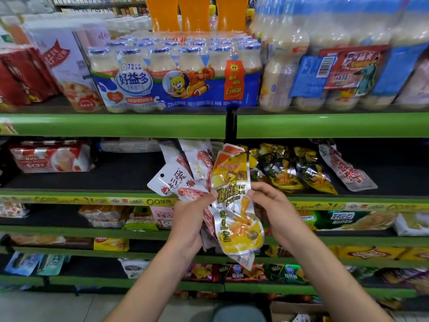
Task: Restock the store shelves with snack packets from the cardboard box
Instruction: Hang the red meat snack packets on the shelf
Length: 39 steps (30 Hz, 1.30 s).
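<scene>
My left hand (189,219) grips a fanned bunch of snack packets in front of the shelves: white and red sausage packets (173,180) behind, and yellow and silver chicken-snack packets (234,205) in front. My right hand (270,206) pinches the right edge of the front yellow packet. A corner of the cardboard box (294,310) shows on the floor at the bottom right, with packets inside. Black and gold snack packets (290,168) lie on the shelf just behind my hands.
Green-edged shelves (111,125) fill the view. Packs of small milk-drink bottles (176,73) and larger bottles (336,66) stand on the top tier. A wafer pack (51,156) lies at the left of the second tier, dark bare shelf beside it. Lower tiers hold mixed snacks.
</scene>
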### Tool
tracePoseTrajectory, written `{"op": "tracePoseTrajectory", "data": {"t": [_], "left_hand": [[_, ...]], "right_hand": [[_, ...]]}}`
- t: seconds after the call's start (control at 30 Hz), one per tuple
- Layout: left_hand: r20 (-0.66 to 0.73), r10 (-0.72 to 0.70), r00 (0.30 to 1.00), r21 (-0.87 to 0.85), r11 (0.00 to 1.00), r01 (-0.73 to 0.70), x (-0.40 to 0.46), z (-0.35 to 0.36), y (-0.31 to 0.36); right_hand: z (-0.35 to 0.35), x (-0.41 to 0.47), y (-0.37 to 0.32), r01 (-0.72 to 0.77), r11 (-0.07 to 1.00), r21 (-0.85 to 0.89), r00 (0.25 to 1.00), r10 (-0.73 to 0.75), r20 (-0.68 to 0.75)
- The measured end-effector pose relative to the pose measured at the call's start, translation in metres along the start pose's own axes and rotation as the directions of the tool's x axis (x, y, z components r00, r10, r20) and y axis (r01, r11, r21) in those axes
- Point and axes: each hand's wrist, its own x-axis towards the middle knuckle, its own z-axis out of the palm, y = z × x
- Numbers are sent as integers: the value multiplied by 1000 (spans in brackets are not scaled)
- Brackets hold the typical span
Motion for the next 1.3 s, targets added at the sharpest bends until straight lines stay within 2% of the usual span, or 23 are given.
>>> {"op": "tracePoseTrajectory", "data": {"t": [0.1,0.17,0.43,0.63,0.77,0.9,1.3], "left_hand": [[-10,28,1000,-7,1000,-28,5,-5,4],[-8,49,999,1,999,-49,7,-5,7],[-1,23,1000,31,999,-23,-1,3,13],[49,62,997,-1,998,-62,2,5,14],[32,68,997,-15,998,-67,8,5,14],[29,87,996,-14,996,-87,14,3,13],[78,70,994,-57,996,-66,18,2,8]], "right_hand": [[0,-7,2,-3,998,-63,991,11,131],[-1,-10,2,26,995,-98,986,-10,167],[0,-4,16,150,970,-190,989,-151,9],[0,-6,18,112,993,-35,992,-114,-50],[-4,-11,24,75,995,64,996,-78,32],[-10,-16,29,59,995,82,981,-73,179],[-8,-20,29,56,989,137,985,-77,156]]}}
